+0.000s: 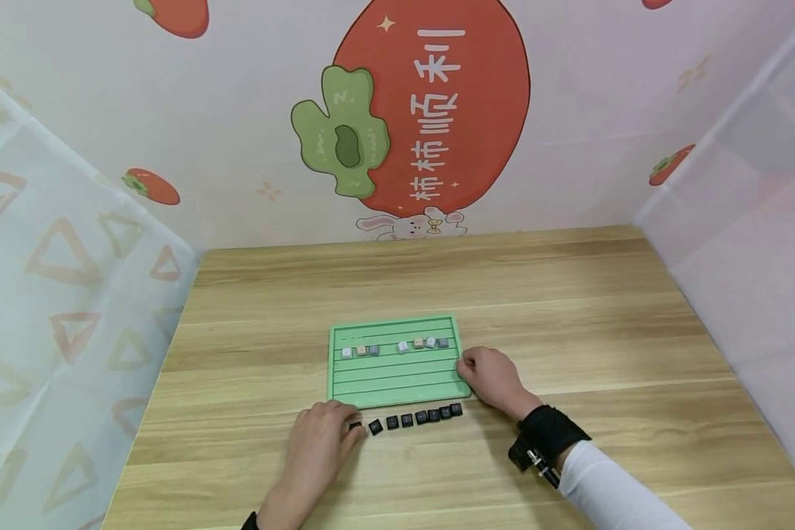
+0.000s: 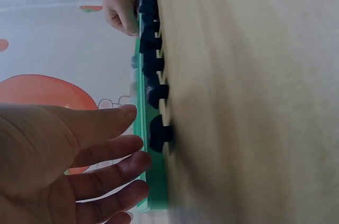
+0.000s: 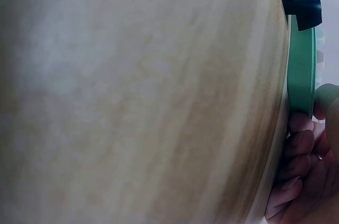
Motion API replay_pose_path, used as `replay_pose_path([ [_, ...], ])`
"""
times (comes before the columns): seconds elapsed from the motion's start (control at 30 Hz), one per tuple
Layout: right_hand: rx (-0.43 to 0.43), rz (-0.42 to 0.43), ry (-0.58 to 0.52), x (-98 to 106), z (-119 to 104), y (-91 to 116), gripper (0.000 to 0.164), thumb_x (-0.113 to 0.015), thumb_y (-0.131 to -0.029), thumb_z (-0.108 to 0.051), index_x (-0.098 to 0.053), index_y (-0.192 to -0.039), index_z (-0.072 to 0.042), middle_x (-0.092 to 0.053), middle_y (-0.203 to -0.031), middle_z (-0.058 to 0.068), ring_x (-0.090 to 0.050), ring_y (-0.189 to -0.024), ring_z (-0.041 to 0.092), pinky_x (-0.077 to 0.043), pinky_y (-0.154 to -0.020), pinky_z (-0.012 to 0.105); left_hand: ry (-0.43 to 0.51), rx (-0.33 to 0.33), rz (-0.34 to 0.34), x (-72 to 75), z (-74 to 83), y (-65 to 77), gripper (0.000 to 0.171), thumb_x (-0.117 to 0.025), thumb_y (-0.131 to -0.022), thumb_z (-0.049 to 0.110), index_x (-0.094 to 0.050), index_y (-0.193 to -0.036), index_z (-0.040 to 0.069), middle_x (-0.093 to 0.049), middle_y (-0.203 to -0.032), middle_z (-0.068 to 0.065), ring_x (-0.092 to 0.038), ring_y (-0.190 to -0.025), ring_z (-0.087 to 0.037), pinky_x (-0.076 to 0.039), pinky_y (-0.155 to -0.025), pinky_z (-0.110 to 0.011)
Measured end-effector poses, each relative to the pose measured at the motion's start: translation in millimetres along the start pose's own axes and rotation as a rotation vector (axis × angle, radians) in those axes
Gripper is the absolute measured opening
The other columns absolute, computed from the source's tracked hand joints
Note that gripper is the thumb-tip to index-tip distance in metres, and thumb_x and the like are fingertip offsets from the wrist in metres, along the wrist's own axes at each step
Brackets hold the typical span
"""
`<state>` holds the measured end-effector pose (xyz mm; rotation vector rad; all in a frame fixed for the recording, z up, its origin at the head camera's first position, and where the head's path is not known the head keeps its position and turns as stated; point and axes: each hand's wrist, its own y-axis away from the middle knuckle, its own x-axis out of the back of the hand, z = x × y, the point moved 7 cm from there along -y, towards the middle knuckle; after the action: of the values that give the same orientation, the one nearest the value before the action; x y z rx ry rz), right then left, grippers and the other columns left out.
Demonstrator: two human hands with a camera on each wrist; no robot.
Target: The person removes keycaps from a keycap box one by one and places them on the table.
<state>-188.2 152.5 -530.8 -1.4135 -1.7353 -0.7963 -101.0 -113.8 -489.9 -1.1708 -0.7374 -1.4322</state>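
Note:
A green ridged tray (image 1: 397, 377) lies flat on the table, bearing several small white, beige and grey keycaps (image 1: 403, 347) in one row, with a gap midway. Along its near edge runs a line of black keycaps (image 1: 407, 420). The left hand (image 1: 321, 439) is at the left end of this line, thumb and index finger spread about the leftmost cap, which is partly hidden. In the left wrist view its fingers (image 2: 119, 168) are loosely bent beside the tray's corner. My right hand (image 1: 493, 377) pinches the tray's right edge between thumb and curled fingers.
The wood-grain table (image 1: 570, 316) is bounded by a patterned back wall (image 1: 238, 110) and pale side sheets (image 1: 735, 184). A black strap with a small device (image 1: 550, 438) is on the right wrist.

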Motion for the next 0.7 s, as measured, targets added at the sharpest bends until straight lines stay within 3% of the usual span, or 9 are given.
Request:
replay_pose_path([
  [0.3, 0.002, 0.001, -0.006, 2, -2, 1, 0.039, -0.053, -0.089, -0.021, -0.034, -0.055, -0.016, -0.023, -0.051, -0.006, -0.025, -0.047, 0.011, -0.022, -0.051, 0.027, 0.017, -0.059, 0.062, 9.8, 8.3, -13.8, 0.022, -0.074, -0.076, 0.031, -0.072, -0.091, 0.014, -0.069, -0.087, 0.002, -0.061, -0.08, -0.016, -0.043, -0.068, -0.034],
  [0.7, -0.002, -0.005, -0.006, 3, -3, 1, 0.04, -0.053, -0.089, -0.02, -0.034, -0.054, -0.016, -0.024, -0.05, -0.006, -0.026, -0.047, 0.011, -0.022, -0.051, 0.026, 0.066, -0.097, 0.064, 11.3, 25.5, -43.6, 0.026, -0.07, -0.081, 0.034, -0.073, -0.096, 0.013, -0.07, -0.09, 0.0, -0.062, -0.085, -0.02, -0.045, -0.072, -0.038],
])
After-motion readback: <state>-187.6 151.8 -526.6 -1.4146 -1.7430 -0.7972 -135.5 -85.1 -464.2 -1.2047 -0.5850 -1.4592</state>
